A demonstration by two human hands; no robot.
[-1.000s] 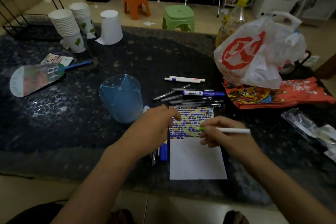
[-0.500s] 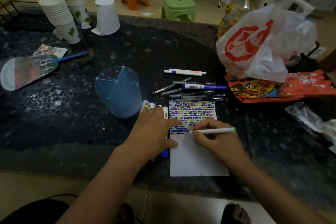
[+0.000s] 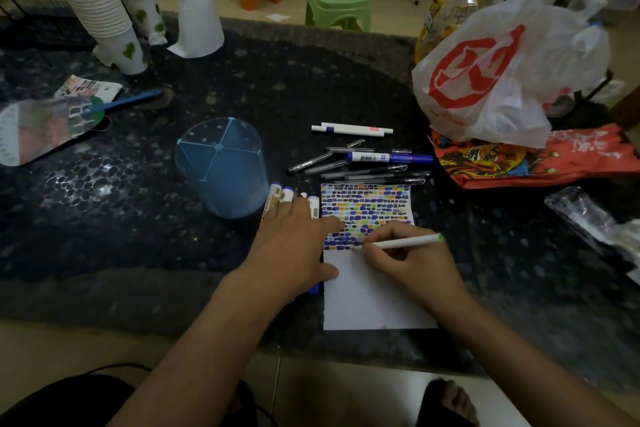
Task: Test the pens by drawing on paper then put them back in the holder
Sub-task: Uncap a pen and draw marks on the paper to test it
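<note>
Right hand (image 3: 412, 260) grips slim white pen (image 3: 403, 243) (green-ended); flat left hand (image 3: 294, 246) presses paper (image 3: 374, 295).

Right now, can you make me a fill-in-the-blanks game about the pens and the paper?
1. The right hand holds a white pen with a ____ end.
2. The left hand lies flat beside the ____ edge of the paper.
3. The pen holder is see-through and ____.
4. The bottom half of the paper is ____.

Missing words: green; left; blue; blank
</note>
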